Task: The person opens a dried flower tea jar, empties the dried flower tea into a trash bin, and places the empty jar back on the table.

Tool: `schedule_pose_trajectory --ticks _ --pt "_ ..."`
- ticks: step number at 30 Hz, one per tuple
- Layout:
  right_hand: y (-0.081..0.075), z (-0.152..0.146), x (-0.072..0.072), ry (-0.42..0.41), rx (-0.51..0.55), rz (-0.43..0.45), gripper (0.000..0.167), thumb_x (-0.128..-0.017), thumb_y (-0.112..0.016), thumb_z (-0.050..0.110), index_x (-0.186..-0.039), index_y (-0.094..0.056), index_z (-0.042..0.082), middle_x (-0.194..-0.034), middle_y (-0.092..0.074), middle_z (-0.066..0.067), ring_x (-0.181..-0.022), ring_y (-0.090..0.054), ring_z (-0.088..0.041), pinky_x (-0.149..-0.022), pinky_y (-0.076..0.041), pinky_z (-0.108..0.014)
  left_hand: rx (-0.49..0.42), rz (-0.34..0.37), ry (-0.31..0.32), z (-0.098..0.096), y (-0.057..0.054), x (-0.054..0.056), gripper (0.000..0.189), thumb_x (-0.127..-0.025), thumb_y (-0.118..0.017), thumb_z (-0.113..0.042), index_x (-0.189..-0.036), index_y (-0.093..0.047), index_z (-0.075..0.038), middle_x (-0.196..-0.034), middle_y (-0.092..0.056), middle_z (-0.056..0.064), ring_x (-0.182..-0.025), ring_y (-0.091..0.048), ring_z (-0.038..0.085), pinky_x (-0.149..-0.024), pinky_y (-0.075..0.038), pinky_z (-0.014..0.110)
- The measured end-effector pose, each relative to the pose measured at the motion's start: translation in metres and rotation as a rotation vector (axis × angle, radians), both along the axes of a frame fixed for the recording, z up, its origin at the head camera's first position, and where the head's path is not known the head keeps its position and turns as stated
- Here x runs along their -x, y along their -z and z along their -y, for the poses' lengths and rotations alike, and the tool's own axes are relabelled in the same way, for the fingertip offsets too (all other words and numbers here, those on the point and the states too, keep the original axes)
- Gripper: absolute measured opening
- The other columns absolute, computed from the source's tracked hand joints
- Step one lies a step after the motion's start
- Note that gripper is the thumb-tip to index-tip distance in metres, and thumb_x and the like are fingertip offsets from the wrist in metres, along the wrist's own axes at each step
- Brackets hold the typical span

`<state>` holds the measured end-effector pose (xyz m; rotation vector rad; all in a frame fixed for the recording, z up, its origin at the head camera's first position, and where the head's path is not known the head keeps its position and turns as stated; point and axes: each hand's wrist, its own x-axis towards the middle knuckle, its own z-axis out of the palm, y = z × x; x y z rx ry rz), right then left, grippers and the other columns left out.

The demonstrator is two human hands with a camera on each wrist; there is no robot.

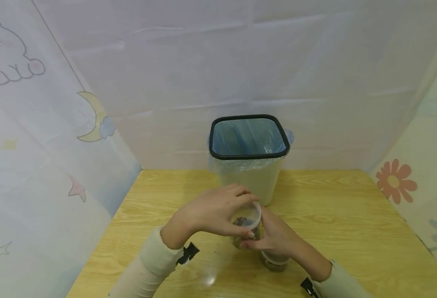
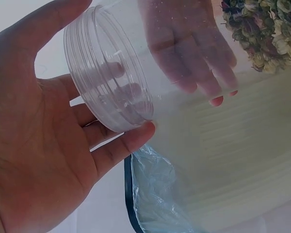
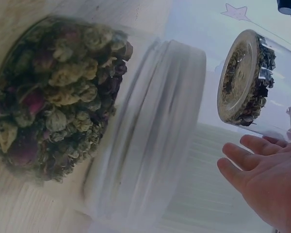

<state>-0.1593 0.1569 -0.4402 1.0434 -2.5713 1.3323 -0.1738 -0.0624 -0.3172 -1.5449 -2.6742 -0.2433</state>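
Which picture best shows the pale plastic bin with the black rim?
Head view: the bin shows nearly whole, rim included. Left wrist shows part of the rim and wall; right wrist, just wall.

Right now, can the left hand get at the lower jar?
Probably not: the left hand grips the upper jar, and the right hand partly covers the lower jar in head view.

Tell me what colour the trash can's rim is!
The trash can's rim is black; it shows best in the head view.

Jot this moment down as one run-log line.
Left hand: holds jar of dried flowers | right hand: holds same jar | second jar: stands on table | lined bin: behind
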Motion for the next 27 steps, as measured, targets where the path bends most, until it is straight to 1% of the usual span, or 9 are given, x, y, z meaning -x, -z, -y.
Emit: schedule_pose_trajectory --ticks 3,9,13,19,21,27 --pt "0.001 0.000 0.000 -0.003 0.009 0.000 0.086 -0.081 -0.086 0.043 -0.149 -0.037 0.027 -0.133 -0.058 0.009 -0.114 -0.061 -0.011 -0.093 -0.055 -0.035 -0.002 -0.007 0.001 0.000 0.000 0.000 0.075 -0.087 -0.069 -0.065 -0.146 -0.052 -0.023 -0.136 -0.055 -0.003 -0.121 -0.053 0.011 -0.090 -0.053 0.026" --pt "0.003 0.000 0.001 0.009 0.015 -0.040 0.085 -0.081 -0.086 0.043 -0.148 -0.037 0.027 -0.131 -0.059 0.009 -0.113 -0.062 -0.010 -0.091 -0.056 -0.035 -0.002 -0.033 -0.008 -0.001 0.001 0.000 0.074 -0.087 -0.069 -0.065 -0.145 -0.054 -0.022 -0.135 -0.056 -0.002 -0.122 -0.054 0.012 -0.091 -0.053 0.027" --pt "0.004 0.000 0.002 0.013 0.029 -0.044 0.085 -0.081 -0.086 0.042 -0.149 -0.037 0.028 -0.132 -0.059 0.011 -0.114 -0.062 -0.010 -0.092 -0.055 -0.035 0.019 -0.049 -0.028 -0.002 0.001 -0.001 0.074 -0.089 -0.064 -0.067 -0.147 -0.052 -0.022 -0.138 -0.056 -0.001 -0.124 -0.054 0.013 -0.088 -0.055 0.029" --pt "0.005 0.001 0.003 0.012 0.039 -0.070 0.086 -0.080 -0.087 0.038 -0.149 -0.037 0.022 -0.130 -0.061 0.007 -0.112 -0.064 -0.015 -0.092 -0.055 -0.036 0.073 -0.087 -0.058 -0.003 0.001 -0.004 0.075 -0.092 -0.058 -0.068 -0.150 -0.049 -0.022 -0.141 -0.054 0.001 -0.127 -0.053 0.016 -0.088 -0.056 0.033" --pt "0.004 0.002 0.002 0.019 0.034 -0.074 0.087 -0.080 -0.087 0.038 -0.149 -0.038 0.021 -0.130 -0.062 0.006 -0.112 -0.064 -0.016 -0.092 -0.055 -0.036 0.086 -0.104 -0.068 -0.003 0.002 -0.006 0.075 -0.093 -0.056 -0.069 -0.151 -0.048 -0.022 -0.142 -0.054 0.001 -0.126 -0.053 0.016 -0.085 -0.057 0.033" --pt "0.003 0.005 0.002 0.039 0.020 -0.063 0.089 -0.078 -0.088 0.039 -0.149 -0.039 0.020 -0.132 -0.061 0.006 -0.115 -0.062 -0.014 -0.094 -0.055 -0.037 0.107 -0.140 -0.087 -0.003 0.002 -0.010 0.075 -0.095 -0.050 -0.070 -0.152 -0.046 -0.022 -0.143 -0.053 0.002 -0.129 -0.053 0.018 -0.085 -0.058 0.034"
